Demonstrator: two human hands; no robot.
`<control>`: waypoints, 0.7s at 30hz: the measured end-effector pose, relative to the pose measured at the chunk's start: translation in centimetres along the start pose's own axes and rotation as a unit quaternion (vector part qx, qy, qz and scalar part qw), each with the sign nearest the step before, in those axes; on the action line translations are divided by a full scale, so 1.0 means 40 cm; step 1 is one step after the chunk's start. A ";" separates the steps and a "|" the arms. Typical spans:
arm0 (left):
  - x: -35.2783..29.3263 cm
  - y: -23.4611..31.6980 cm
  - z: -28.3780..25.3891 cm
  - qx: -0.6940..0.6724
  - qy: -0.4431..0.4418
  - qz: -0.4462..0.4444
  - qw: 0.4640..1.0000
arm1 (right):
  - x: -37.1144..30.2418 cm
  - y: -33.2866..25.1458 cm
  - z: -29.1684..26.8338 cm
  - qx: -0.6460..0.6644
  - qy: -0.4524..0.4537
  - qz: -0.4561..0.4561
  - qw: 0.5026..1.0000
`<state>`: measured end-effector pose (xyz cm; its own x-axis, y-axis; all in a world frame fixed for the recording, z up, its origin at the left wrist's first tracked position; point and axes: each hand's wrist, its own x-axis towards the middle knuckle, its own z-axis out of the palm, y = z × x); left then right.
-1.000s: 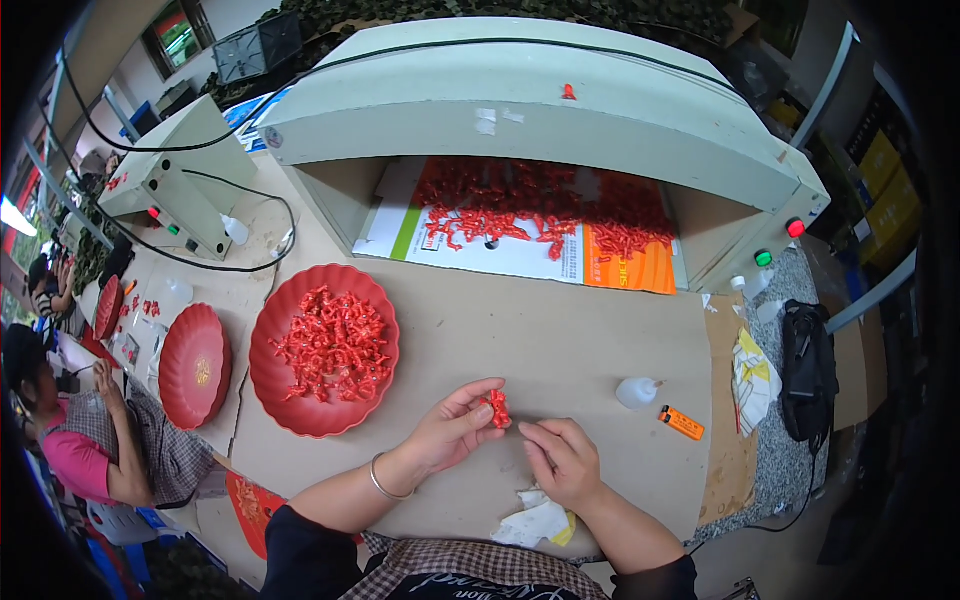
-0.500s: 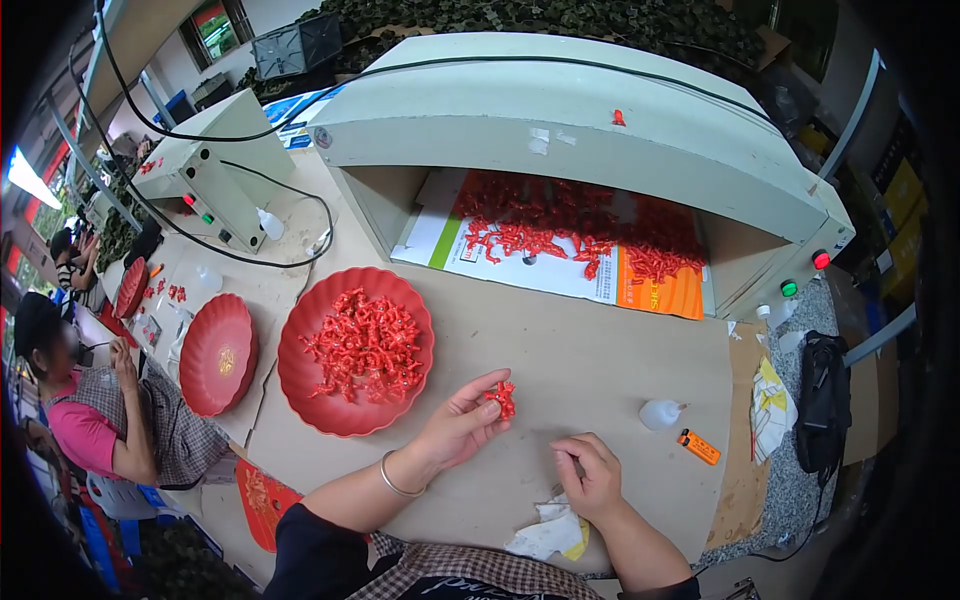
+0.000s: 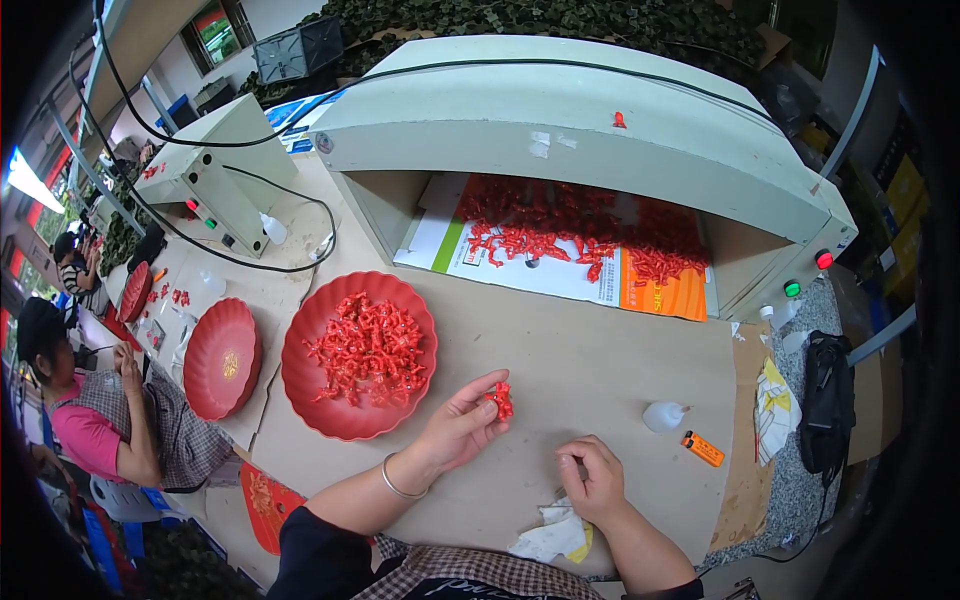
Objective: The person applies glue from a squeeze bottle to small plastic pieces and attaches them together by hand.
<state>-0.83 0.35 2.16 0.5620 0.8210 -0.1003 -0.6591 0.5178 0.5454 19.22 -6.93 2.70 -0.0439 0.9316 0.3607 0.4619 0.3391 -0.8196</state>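
Between the thumb and fingers of my left hand (image 3: 460,430) is a small glossy red plastic figure (image 3: 504,402), held above the table right of the large bowl. My right hand (image 3: 593,476) is curled closed beside it, thumb against the fingers; whatever it may hold is hidden. A large red scalloped bowl (image 3: 299,397) left of my left hand carries a heap of similar red pieces (image 3: 368,345). Under my right wrist lies a crumpled white and yellow cloth (image 3: 548,540). Farther right are a small white squeeze bottle (image 3: 662,417) and an orange lighter (image 3: 703,449).
A pale metal box (image 3: 570,135), open at the front, spans the far side, with many red pieces (image 3: 540,215) inside on cardboard. Another red bowl (image 3: 215,390) and a seated co-worker (image 3: 95,430) are at left. A black bag (image 3: 827,400) lies at the right edge.
The view has shifted very slightly. My left hand still holds the red figure in nearly the same place, and my right hand stays curled beside it.
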 end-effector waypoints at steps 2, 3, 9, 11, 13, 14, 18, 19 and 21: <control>0.000 0.004 0.001 -0.017 -0.007 -0.005 1.000 | -0.001 -0.001 -0.001 0.000 -0.004 0.004 1.000; 0.000 0.005 0.002 -0.036 -0.015 -0.009 0.999 | -0.001 -0.001 -0.001 0.002 -0.005 0.009 1.000; -0.003 0.010 0.007 -0.079 -0.023 -0.022 0.996 | -0.005 0.000 -0.003 0.004 -0.008 0.001 1.000; -0.005 0.009 0.008 -0.049 -0.017 -0.012 0.999 | -0.007 0.003 -0.003 0.006 -0.007 0.001 1.000; -0.007 0.011 0.010 -0.021 -0.013 -0.005 1.000 | -0.009 0.004 -0.002 0.019 -0.016 0.011 1.000; -0.010 0.016 0.014 0.073 0.013 0.032 0.997 | -0.008 0.009 0.001 0.016 -0.014 0.013 1.000; -0.026 0.064 0.051 0.337 0.029 0.202 0.919 | -0.009 0.005 -0.014 0.014 -0.017 0.013 1.000; -0.030 0.082 0.055 0.334 0.021 0.199 0.921 | -0.008 0.004 -0.017 0.015 -0.020 0.017 1.000; -0.044 0.124 0.053 0.388 0.105 0.284 0.871 | -0.005 0.003 -0.018 0.013 -0.023 0.024 0.999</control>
<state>-4.01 0.97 6.81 0.0990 0.9597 0.2629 -0.2198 -0.2366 0.9464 19.93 -7.16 2.85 -0.0641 0.9518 0.2999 0.4411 0.2966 -0.8470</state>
